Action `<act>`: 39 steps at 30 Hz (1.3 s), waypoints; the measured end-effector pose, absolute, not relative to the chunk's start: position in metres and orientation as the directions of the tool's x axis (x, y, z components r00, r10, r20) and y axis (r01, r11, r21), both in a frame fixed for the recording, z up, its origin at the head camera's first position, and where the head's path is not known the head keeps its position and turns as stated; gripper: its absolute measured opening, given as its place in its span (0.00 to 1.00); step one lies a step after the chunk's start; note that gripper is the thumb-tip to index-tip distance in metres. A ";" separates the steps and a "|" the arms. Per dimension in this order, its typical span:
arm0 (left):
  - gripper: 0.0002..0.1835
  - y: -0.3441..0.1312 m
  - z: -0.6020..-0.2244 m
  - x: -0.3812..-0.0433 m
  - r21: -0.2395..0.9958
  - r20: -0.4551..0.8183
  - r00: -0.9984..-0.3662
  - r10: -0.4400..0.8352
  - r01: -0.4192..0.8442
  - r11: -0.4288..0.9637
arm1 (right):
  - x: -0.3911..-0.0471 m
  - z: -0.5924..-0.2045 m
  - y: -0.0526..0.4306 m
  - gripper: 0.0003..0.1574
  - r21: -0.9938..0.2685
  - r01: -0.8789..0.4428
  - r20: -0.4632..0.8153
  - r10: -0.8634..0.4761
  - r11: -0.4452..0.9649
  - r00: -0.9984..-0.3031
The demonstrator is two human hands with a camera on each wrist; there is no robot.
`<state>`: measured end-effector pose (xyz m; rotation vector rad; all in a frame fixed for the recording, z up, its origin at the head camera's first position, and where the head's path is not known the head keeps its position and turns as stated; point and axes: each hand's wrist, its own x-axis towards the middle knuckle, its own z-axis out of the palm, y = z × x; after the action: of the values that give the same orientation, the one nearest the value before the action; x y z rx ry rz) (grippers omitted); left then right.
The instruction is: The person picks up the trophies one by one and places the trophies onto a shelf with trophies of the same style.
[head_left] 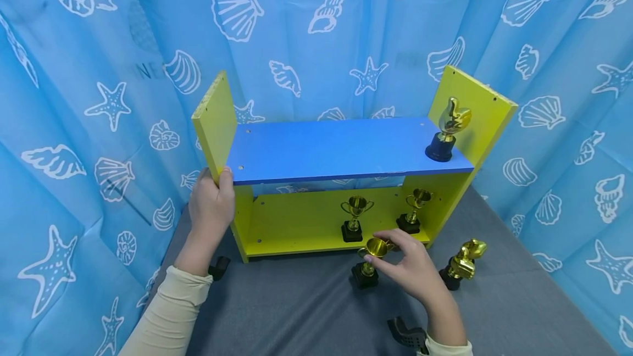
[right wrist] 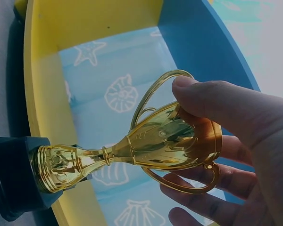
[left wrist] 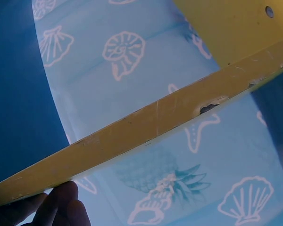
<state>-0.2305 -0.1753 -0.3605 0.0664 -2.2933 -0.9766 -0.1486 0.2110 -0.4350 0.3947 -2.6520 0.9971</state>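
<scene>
My left hand grips the front edge of the left side panel of a yellow and blue shelf; in the left wrist view its fingertips touch the panel's edge. My right hand holds a gold trophy cup with a black base by its bowl, in front of the shelf. The right wrist view shows the thumb on the upper side of the trophy cup near a handle, and several fingers beyond the bowl. I cannot tell whether its base touches the table.
Two more trophy cups, one mid-shelf and one at right, stand on the yellow lower board. A gold figure trophy stands on the blue board. Another figure trophy is on the grey tabletop. Behind hangs a shell-patterned curtain.
</scene>
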 end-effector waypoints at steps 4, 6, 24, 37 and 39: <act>0.26 -0.175 -0.360 -0.230 0.663 0.536 -0.797 -0.278 0.194 0.723 | -0.149 -0.434 0.210 0.31 -0.600 -0.350 0.344 -0.162 0.720 -0.925; 0.26 -0.175 -0.360 -0.230 0.662 0.537 -0.797 -0.276 0.195 0.724 | -0.148 -0.433 0.209 0.31 -0.600 -0.349 0.343 -0.163 0.720 -0.925; 0.27 -0.175 -0.359 -0.231 0.662 0.537 -0.795 -0.282 0.189 0.725 | -0.150 -0.434 0.203 0.31 -0.614 -0.351 0.344 -0.161 0.707 -0.925; 0.27 -0.175 -0.361 -0.231 0.667 0.537 -0.791 -0.292 0.187 0.722 | -0.152 -0.436 0.199 0.30 -0.601 -0.383 0.383 -0.168 0.702 -0.908; 0.27 -0.175 -0.361 -0.231 0.667 0.538 -0.791 -0.292 0.187 0.722 | -0.152 -0.436 0.198 0.30 -0.603 -0.380 0.381 -0.166 0.701 -0.910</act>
<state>-0.2313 -0.1755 -0.3606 0.0792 -2.2848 -0.9765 -0.1525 0.1980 -0.4355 0.4314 -2.6135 1.0236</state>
